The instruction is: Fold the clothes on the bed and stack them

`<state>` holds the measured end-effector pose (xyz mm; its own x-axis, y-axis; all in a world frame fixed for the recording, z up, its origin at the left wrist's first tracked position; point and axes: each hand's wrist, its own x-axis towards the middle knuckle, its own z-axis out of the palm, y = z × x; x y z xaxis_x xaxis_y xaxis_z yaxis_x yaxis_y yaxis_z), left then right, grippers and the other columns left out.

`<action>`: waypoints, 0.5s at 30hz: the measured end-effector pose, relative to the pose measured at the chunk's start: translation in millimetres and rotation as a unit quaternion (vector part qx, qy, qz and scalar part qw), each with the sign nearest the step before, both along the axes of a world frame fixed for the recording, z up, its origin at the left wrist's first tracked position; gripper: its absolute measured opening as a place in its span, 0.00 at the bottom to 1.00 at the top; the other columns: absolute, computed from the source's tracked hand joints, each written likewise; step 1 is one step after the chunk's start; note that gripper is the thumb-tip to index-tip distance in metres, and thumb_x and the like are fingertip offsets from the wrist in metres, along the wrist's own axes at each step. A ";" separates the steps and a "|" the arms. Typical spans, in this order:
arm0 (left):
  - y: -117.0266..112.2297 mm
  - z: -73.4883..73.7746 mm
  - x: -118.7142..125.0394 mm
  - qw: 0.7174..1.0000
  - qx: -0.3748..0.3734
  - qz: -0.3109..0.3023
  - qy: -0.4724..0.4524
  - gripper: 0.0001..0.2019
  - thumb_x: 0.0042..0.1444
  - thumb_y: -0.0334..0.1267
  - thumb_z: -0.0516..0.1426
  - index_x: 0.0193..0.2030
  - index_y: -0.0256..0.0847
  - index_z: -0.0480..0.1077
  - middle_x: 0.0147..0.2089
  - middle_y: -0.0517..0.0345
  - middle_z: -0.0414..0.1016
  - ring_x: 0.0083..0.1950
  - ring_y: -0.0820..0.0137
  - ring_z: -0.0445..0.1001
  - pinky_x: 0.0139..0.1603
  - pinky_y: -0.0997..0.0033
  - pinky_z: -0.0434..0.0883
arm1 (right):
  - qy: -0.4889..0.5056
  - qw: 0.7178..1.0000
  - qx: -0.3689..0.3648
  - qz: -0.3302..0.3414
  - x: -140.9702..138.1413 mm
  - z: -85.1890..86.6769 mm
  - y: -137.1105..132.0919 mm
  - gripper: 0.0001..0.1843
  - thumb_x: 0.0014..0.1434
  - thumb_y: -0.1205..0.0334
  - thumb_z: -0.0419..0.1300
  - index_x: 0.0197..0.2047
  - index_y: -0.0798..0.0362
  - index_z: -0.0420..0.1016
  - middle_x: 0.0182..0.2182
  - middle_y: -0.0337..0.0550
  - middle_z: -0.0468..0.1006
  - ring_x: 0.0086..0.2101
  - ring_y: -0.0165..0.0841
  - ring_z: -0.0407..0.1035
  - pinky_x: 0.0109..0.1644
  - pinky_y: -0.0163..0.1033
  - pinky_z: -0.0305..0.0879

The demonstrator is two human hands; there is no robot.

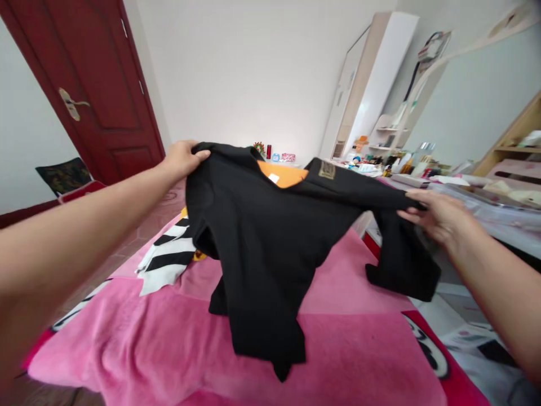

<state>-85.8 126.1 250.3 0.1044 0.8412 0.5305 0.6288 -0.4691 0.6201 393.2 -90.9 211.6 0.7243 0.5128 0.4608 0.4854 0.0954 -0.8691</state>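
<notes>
A black shirt point(270, 248) with an orange inner collar point(282, 173) hangs spread in the air over a pink blanket point(169, 344). My left hand point(182, 158) pinches the shirt's left shoulder, fingers closed on the cloth. On the other side, my right hand point(435, 215) grips the right shoulder near the sleeve, which droops down. The shirt's hem dangles just above the blanket.
A black-and-white striped cloth point(169, 256) lies on the blanket behind the shirt. A dark red door point(93, 84) stands at the left. A cluttered desk point(406, 179) and white shelves point(372, 79) line the right wall.
</notes>
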 end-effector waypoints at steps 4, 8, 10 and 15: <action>34.9 -35.6 44.0 0.995 0.081 0.028 0.044 0.26 0.53 0.39 0.57 0.59 0.34 0.60 0.58 0.43 0.62 0.60 0.58 0.61 0.61 0.58 0.58 | 0.117 0.988 0.003 0.101 -34.9 -33.9 54.1 0.26 0.44 0.65 0.64 0.48 0.53 0.64 0.49 0.48 0.69 0.37 0.31 0.72 0.38 0.40 0.70; 10.5 -135.0 56.5 0.983 0.023 -0.107 0.149 0.24 0.51 0.40 0.58 0.56 0.39 0.63 0.58 0.48 0.61 0.62 0.59 0.59 0.63 0.58 0.57 | -0.067 0.970 -0.102 0.212 -80.1 -140.5 47.3 0.19 0.42 0.63 0.64 0.40 0.53 0.72 0.43 0.46 0.72 0.40 0.36 0.71 0.49 0.49 0.68; -10.5 -179.4 49.6 0.976 -0.011 -0.136 0.170 0.27 0.50 0.42 0.58 0.58 0.41 0.61 0.61 0.47 0.57 0.63 0.58 0.58 0.63 0.57 0.57 | -0.103 0.951 -0.118 0.266 -102.0 -183.9 35.8 0.17 0.43 0.65 0.63 0.40 0.52 0.73 0.43 0.46 0.72 0.42 0.38 0.70 0.52 0.50 0.66; -48.4 -224.0 18.9 0.961 -0.135 -0.128 0.203 0.40 0.46 0.52 0.60 0.64 0.42 0.52 0.60 0.44 0.60 0.59 0.54 0.64 0.57 0.56 0.64 | -0.011 0.920 -0.135 0.367 -146.8 -213.1 26.6 0.19 0.50 0.61 0.61 0.47 0.51 0.69 0.44 0.46 0.74 0.41 0.37 0.71 0.48 0.45 0.69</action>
<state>-66.9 77.7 26.3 0.4779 0.8621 0.1684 0.7307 -0.4966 0.4685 246.3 -64.3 -1.5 0.1293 0.9581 0.2556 0.3934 0.1870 -0.9002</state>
